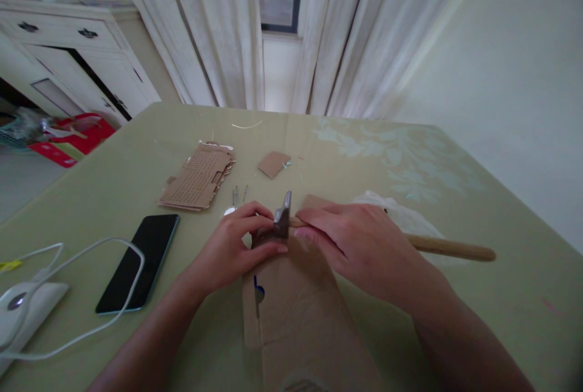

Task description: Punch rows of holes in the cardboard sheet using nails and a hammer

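Note:
A hammer lies across the far end of a brown cardboard box (pixel 310 313), its metal head (pixel 282 217) to the left and its wooden handle (pixel 450 247) reaching right. My left hand (pixel 234 246) is closed about the head, index finger and thumb on either side of it, with the other fingers partly hidden. Close to the head, my right hand (pixel 355 237) grips the handle, thumb and index finger pressed together on the wood. The box stretches toward me beneath both hands. A blue mark shows near its left edge.
Left of the hands lie a black phone (pixel 139 264), a white cable (pixel 91 334) and a white power strip (pixel 30 313). Beyond are perforated cardboard sheets (pixel 198 176), a small cardboard square (pixel 274 164) and several thin metal pieces (pixel 235 196). White plastic film (pixel 412 222) lies behind the handle.

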A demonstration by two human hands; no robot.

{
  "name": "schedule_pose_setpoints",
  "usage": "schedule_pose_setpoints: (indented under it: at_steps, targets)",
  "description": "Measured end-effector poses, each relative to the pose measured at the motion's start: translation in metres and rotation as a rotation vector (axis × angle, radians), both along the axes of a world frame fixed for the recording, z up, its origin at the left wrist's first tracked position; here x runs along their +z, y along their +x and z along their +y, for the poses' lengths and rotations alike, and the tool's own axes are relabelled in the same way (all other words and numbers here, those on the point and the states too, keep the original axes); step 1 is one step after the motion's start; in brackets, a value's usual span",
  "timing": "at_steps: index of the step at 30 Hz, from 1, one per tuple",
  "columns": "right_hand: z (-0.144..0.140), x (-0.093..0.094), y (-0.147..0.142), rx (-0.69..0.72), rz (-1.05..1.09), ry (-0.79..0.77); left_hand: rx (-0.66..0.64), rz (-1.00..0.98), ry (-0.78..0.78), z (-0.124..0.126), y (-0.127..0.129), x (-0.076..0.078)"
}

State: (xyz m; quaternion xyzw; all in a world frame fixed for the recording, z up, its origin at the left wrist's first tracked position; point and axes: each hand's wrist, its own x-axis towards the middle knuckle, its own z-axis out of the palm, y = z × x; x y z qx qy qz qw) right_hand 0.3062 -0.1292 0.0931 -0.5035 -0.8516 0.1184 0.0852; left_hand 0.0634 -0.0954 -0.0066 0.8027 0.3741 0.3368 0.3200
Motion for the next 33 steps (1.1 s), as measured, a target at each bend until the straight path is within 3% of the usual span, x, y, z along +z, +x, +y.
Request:
schedule_pose_setpoints:
  at_steps: [7,12,24,26,28,31,33]
  targets:
    - [0.002,-0.002,-0.002,-0.020,0.062,0.032,0.026,0.038,0.004,-0.002,0.001,0.000]
    - [0.006,-0.002,-0.002,0.029,-0.065,-0.049,0.016,0.050,-0.007,-0.001,0.000,0.001]
    - [0.012,0.001,0.019,-0.063,-0.146,-0.096,0.046,-0.070,-0.103,0.004,-0.001,-0.007]
    - [0.012,0.000,0.018,-0.069,-0.139,-0.101,0.117,-0.124,-0.112,0.011,-0.006,-0.011]
    - [0.012,0.001,0.018,-0.069,-0.129,-0.101,0.273,-0.099,-0.044,0.020,-0.012,-0.021]
    - [0.011,0.000,0.019,-0.059,-0.120,-0.097,0.502,0.148,0.186,0.034,-0.022,-0.044]
    - [0.011,0.000,0.020,-0.056,-0.119,-0.093,0.545,0.319,0.293,0.042,-0.026,-0.059]
